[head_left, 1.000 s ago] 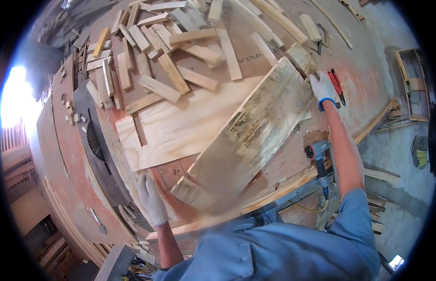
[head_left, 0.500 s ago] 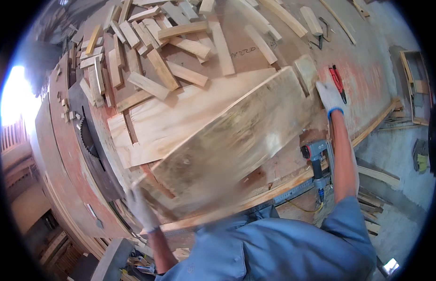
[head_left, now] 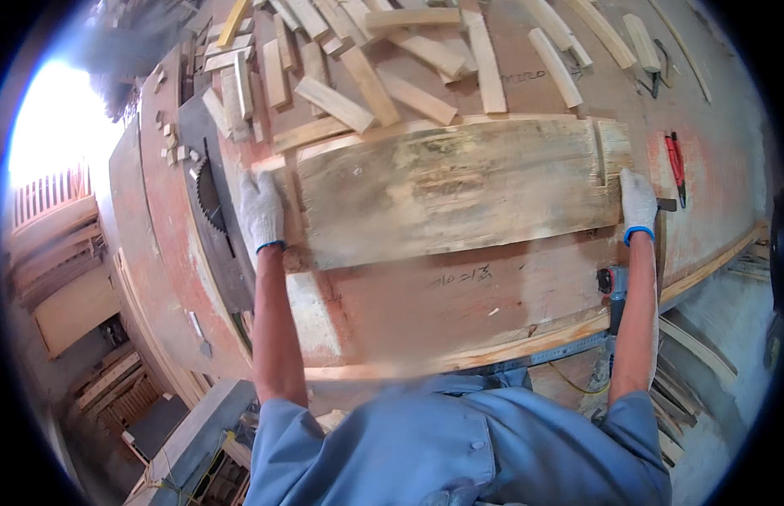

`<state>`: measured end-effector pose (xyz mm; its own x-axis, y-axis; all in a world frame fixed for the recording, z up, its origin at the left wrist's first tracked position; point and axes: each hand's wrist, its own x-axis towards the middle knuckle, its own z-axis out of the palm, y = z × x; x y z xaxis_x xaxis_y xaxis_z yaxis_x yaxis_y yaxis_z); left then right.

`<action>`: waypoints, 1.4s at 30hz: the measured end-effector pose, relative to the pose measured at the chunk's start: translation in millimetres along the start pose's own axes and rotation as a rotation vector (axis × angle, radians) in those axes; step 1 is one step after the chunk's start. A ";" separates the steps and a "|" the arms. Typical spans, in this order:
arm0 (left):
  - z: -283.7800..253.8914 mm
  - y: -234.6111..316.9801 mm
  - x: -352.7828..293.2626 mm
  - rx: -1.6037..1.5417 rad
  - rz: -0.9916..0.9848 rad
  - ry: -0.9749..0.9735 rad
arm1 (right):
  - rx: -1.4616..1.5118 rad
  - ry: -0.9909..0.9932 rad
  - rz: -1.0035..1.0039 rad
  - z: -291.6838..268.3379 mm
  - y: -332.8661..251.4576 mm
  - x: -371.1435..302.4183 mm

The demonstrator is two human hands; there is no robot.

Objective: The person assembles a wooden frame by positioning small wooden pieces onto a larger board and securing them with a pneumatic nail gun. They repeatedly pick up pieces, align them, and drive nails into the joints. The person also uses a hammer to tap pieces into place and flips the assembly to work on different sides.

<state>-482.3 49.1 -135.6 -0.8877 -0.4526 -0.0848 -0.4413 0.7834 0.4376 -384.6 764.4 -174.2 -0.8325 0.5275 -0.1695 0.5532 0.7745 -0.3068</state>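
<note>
A wide wooden board (head_left: pixel 459 190) with dark stains lies lengthwise in front of me, over a paler board whose edge shows along the far side. Slots run across the wide board close to each end. My left hand (head_left: pixel 261 211), in a white knit glove with a blue cuff, is closed on its left end. At the right end, my right hand (head_left: pixel 637 202), gloved the same way, grips the board's edge; its fingertips are partly hidden. A dark hammer-like head (head_left: pixel 666 205) sticks out beside the right hand. Beneath the right forearm, a nail gun (head_left: pixel 615 287) is partly covered.
Many loose wood strips (head_left: pixel 371 84) are piled beyond the board. Red-handled pliers (head_left: pixel 675 169) lie to the right. A toothed circular saw blade (head_left: pixel 208 198) rises through the tabletop at left. A wooden rail (head_left: pixel 459 354) runs along the workbench's near edge.
The stained board has swung from a slant to nearly level and moved away from me, covering most of the pale board. My left hand has moved forward with its left end.
</note>
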 end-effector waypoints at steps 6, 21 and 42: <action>-22.4 -7.8 -18.9 -0.348 -0.122 -0.017 | 0.138 0.060 0.015 9.1 5.9 17.0; -157.8 -130.5 -126.7 -1.626 0.075 0.066 | 1.854 -0.588 -0.068 -66.4 -16.5 -46.3; -75.1 -168.2 -158.8 -0.395 -0.082 -0.020 | 0.224 -0.079 -0.212 -9.9 13.6 -133.5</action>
<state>-257.2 -42.8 -128.4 -0.8556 -0.4956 -0.1494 -0.4298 0.5194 0.7386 -265.7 708.0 -146.5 -0.9330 0.3273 -0.1493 0.3543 0.7635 -0.5400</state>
